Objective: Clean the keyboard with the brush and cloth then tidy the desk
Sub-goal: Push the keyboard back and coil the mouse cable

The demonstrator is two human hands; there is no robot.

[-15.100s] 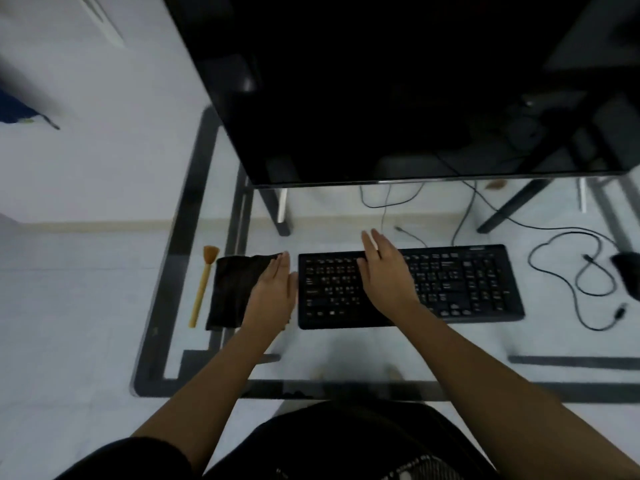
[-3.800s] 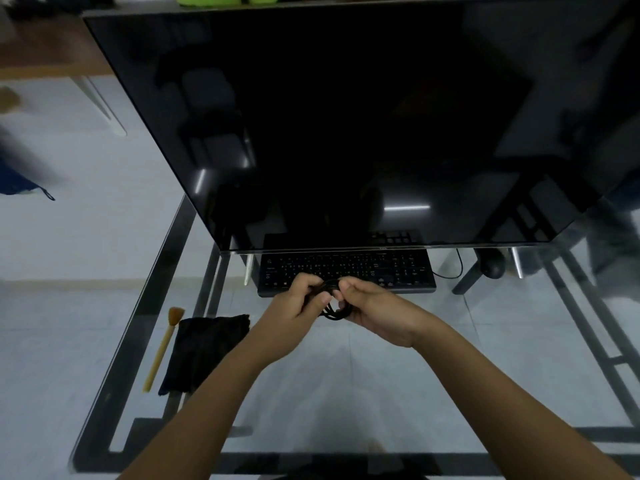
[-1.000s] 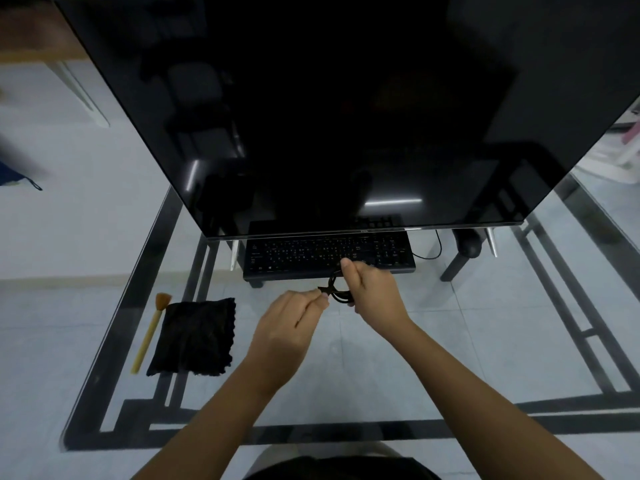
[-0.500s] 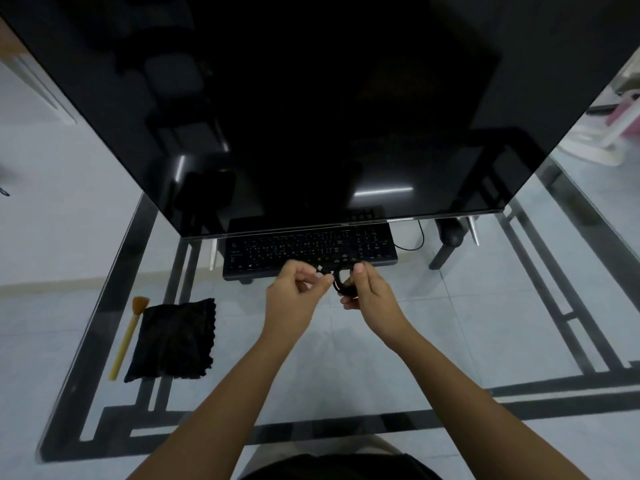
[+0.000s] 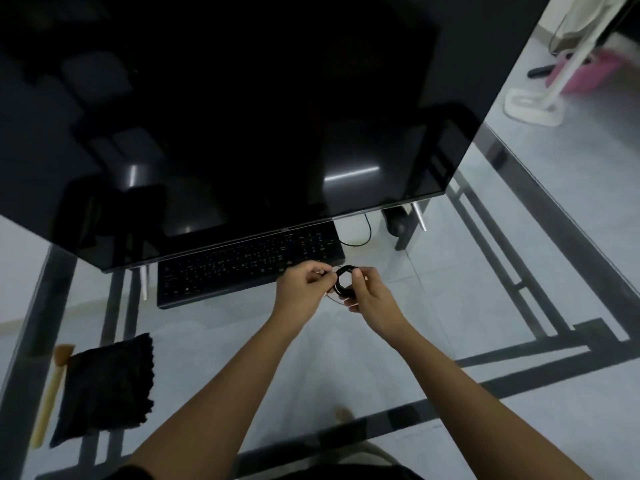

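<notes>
while the left hand (image 5: 304, 285) and the right hand (image 5: 372, 299) both pinch a small black cable coil (image 5: 344, 281) between curled fingers and thumbs, just off the near right corner of the keyboard (image 5: 242, 268), the step looks like tidying, with the cleaning seemingly done. next, i judge, the coil needs securing and setting down on the counter (image 5: 467, 289) without springing open. the keyboard lies long axis left to right, its far edge tucked under the monitor (image 5: 242, 116). at the near left the brush (image 5: 52, 393) runs near to far, bristles pointing away, just beside the folded cloth (image 5: 107, 389).
</notes>
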